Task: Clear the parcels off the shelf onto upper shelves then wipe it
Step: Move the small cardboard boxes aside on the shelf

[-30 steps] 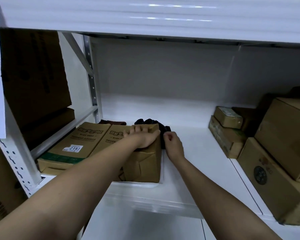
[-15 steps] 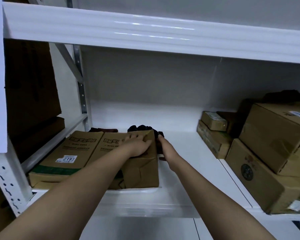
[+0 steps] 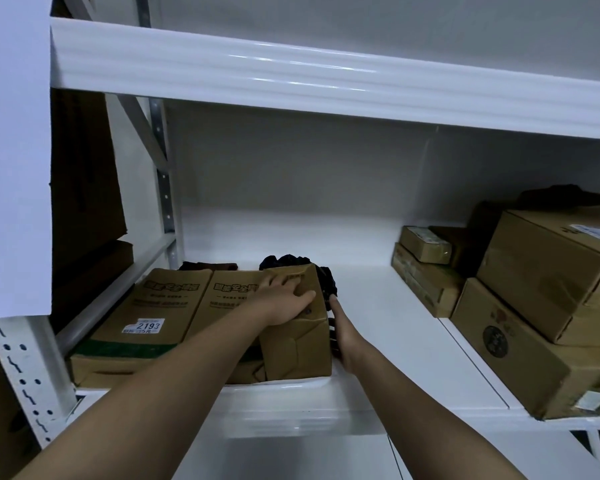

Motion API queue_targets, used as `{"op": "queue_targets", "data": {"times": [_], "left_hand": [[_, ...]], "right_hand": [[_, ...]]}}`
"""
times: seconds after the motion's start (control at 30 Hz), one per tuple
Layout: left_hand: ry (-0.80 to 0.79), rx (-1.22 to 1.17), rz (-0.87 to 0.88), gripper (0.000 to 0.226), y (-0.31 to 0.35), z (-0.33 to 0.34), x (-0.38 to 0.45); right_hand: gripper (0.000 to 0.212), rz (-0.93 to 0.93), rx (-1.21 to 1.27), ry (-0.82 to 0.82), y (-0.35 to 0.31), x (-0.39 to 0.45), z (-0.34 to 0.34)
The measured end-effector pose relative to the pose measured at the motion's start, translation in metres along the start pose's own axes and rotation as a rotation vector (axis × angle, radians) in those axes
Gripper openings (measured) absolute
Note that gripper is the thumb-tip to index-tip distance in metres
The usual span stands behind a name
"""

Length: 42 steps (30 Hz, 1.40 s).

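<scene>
The white shelf (image 3: 378,323) spans the view under the upper shelf beam (image 3: 326,81). Stacked cardboard boxes (image 3: 534,306) fill its right end, well apart from the hands. At the left end two flat printed parcels (image 3: 174,313) lie side by side, one bearing a price sticker (image 3: 144,326). Just right of them, at the front edge, stands a crumpled brown parcel (image 3: 295,341) with a dark bundle (image 3: 323,278) behind it. The left hand (image 3: 284,299) lies over the parcel's top, fingers curled round it. The right hand (image 3: 343,336) presses flat against its right side, fingers straight.
</scene>
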<state>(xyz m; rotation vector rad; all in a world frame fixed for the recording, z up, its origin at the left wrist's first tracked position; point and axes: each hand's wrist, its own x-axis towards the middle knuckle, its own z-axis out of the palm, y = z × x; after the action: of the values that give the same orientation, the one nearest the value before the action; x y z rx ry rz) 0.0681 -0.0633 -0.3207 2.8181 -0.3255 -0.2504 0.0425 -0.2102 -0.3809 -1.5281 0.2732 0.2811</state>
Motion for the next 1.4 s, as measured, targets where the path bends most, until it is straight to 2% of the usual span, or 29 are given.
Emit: {"op": "queue_targets", "data": {"times": [0.27, 0.47, 0.67, 0.8, 0.93, 1.17, 1.4], "left_hand": [[-0.009, 0.029, -0.009, 0.068, 0.001, -0.007, 0.002], [0.093, -0.091, 0.072, 0.061, 0.006, -0.010, 0.011], [0.206, -0.043, 0.145, 0.045, 0.022, -0.012, 0.010], [0.272, -0.169, 0.191, 0.034, 0.031, -0.010, 0.015], [0.337, -0.257, 0.214, 0.024, 0.051, -0.002, 0.018], [0.364, -0.266, 0.216, 0.024, 0.103, 0.006, 0.021], [0.321, -0.264, 0.182, 0.035, 0.168, 0.024, 0.028]], "right_hand": [[0.053, 0.004, -0.069, -0.002, -0.002, -0.007, 0.004], [0.066, 0.015, -0.139, 0.136, -0.007, -0.002, -0.006], [0.048, -0.034, -0.214, 0.262, -0.014, -0.001, -0.032], [0.032, -0.089, -0.252, 0.334, -0.014, -0.003, -0.048], [0.025, -0.124, -0.261, 0.353, -0.019, -0.008, -0.063], [0.019, -0.222, -0.329, 0.341, -0.027, -0.014, -0.101], [0.016, -0.279, -0.402, 0.323, -0.028, -0.024, -0.157]]}}
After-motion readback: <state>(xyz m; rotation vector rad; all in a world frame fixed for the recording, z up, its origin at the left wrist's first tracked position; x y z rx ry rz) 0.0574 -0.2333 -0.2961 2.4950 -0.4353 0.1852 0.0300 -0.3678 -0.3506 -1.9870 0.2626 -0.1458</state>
